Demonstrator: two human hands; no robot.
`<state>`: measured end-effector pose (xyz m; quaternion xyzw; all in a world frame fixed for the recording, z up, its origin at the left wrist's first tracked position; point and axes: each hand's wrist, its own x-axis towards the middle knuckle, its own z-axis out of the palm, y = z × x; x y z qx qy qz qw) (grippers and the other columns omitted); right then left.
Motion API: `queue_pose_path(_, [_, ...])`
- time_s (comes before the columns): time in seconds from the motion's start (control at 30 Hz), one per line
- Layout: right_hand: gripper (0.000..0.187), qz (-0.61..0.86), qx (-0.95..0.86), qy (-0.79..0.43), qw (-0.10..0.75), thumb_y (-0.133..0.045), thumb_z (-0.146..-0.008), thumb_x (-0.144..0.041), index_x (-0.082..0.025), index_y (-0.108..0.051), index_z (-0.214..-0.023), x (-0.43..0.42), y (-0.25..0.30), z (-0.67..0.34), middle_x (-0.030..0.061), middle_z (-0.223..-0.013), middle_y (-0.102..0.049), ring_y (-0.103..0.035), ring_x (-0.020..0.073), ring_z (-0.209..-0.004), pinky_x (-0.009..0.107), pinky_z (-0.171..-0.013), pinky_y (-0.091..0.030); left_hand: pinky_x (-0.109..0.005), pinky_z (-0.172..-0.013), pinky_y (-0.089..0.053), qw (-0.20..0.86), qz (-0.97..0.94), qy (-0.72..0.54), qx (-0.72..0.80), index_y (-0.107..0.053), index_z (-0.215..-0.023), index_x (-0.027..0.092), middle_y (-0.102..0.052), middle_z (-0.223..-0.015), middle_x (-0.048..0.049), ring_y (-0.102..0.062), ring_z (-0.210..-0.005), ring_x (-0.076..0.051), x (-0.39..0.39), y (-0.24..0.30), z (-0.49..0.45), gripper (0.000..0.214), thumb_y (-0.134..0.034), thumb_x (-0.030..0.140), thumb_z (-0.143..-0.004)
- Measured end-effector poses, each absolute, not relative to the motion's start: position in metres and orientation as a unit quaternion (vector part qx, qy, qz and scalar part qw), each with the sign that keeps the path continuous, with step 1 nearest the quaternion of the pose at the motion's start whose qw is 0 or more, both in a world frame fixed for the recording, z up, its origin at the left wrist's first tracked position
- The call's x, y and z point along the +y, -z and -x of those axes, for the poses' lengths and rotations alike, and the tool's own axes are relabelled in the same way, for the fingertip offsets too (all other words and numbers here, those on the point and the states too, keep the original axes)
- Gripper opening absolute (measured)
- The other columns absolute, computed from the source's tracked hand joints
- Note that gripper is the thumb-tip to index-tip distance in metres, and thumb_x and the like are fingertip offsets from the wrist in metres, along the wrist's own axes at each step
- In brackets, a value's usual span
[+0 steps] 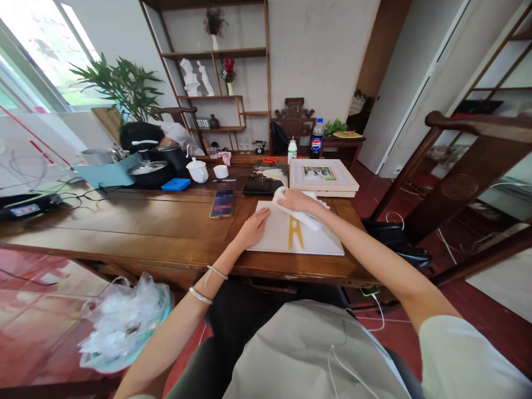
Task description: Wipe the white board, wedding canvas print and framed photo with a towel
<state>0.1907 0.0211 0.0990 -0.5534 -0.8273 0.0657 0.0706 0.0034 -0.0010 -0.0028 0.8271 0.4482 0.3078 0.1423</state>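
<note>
A flat white board (270, 239) lies on the wooden table, with a yellow A-shaped piece (296, 235) on its face. My left hand (254, 227) rests flat on the board's left side, fingers stretched out and holding nothing. Bunched under my right hand (297, 201) is a white cloth (310, 220), pressed against the upper part of the board. The fingers of this hand are curled round the cloth. The cloth covers the top of the yellow piece.
Behind the board stand a white box (349, 178) with a picture on its lid and a dark picture panel (255, 180). A phone (222, 203) lies to the left, near a white teapot (197, 170). Two bottles stand behind. A bag-filled bin (124, 316) sits on the floor.
</note>
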Motion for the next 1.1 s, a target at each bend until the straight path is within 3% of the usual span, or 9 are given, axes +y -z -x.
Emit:
queue_pose_path(0.23, [0.039, 0.572, -0.816, -0.041, 0.074, -0.037, -0.09, -0.045, -0.012, -0.057, -0.087, -0.019, -0.085, -0.266, 0.0189, -0.099, -0.062, -0.056, 0.0281, -0.093, 0.033, -0.078, -0.04, -0.035, -0.112, -0.027, 0.139, -0.83, -0.303, 0.447, -0.051, -0.127, 0.009, -0.046, -0.138, -0.0097, -0.039, -0.131, -0.018, -0.004, 0.0, -0.003, 0.046, -0.03, 0.019, -0.088])
queue_pose_path(0.4, [0.042, 0.528, -0.847, -0.04, 0.045, -0.039, -0.087, -0.053, -0.016, -0.055, -0.075, -0.082, -0.082, -0.291, 0.013, -0.09, -0.06, -0.055, 0.025, -0.086, 0.032, -0.075, -0.04, -0.035, -0.112, -0.027, 0.139, -0.827, -0.309, 0.448, -0.051, -0.127, 0.01, -0.047, -0.138, -0.0092, -0.039, -0.131, -0.018, -0.005, 0.0, -0.004, 0.046, -0.03, 0.018, -0.087])
queue_pose_path(0.53, [0.044, 0.52, -0.849, -0.091, 0.033, -0.05, -0.077, -0.06, -0.017, -0.056, -0.077, -0.121, -0.09, -0.303, 0.0093, -0.086, -0.06, -0.055, 0.0226, -0.079, 0.03, -0.07, -0.041, -0.035, -0.113, -0.026, 0.138, -0.826, -0.311, 0.449, -0.051, -0.126, 0.011, -0.046, -0.138, -0.0082, -0.039, -0.131, -0.019, -0.004, 0.001, -0.004, 0.046, -0.03, 0.018, -0.086])
queue_pose_path(0.67, [0.047, 0.56, -0.823, -0.097, 0.028, -0.05, -0.076, -0.061, -0.015, -0.055, -0.08, -0.109, -0.092, -0.306, 0.011, -0.087, -0.06, -0.055, 0.0231, -0.076, 0.03, -0.066, -0.041, -0.037, -0.113, -0.026, 0.146, -0.827, -0.306, 0.449, -0.051, -0.127, 0.011, -0.046, -0.138, -0.0082, -0.038, -0.131, -0.019, -0.004, 0.0, -0.004, 0.046, -0.03, 0.018, -0.086])
queue_pose_path(0.93, [0.047, 0.585, -0.801, -0.079, 0.102, -0.04, -0.083, -0.059, -0.015, -0.056, -0.084, -0.021, -0.074, -0.296, 0.018, -0.111, -0.056, -0.053, 0.0292, -0.101, 0.035, -0.084, -0.039, -0.038, -0.113, -0.026, 0.147, -0.825, -0.311, 0.449, -0.051, -0.127, 0.015, -0.047, -0.138, -0.0054, -0.038, -0.131, -0.018, -0.004, 0.0, -0.004, 0.045, -0.031, 0.019, -0.087])
queue_pose_path(1.1, [0.049, 0.544, -0.831, -0.074, 0.095, -0.034, -0.088, -0.056, -0.014, -0.059, -0.086, -0.034, -0.072, -0.292, 0.0176, -0.115, -0.056, -0.051, 0.0287, -0.106, 0.034, -0.088, -0.038, -0.037, -0.113, -0.026, 0.152, -0.823, -0.312, 0.45, -0.051, -0.127, 0.013, -0.047, -0.138, -0.0071, -0.038, -0.131, -0.019, -0.004, 0.0, -0.004, 0.045, -0.031, 0.019, -0.087])
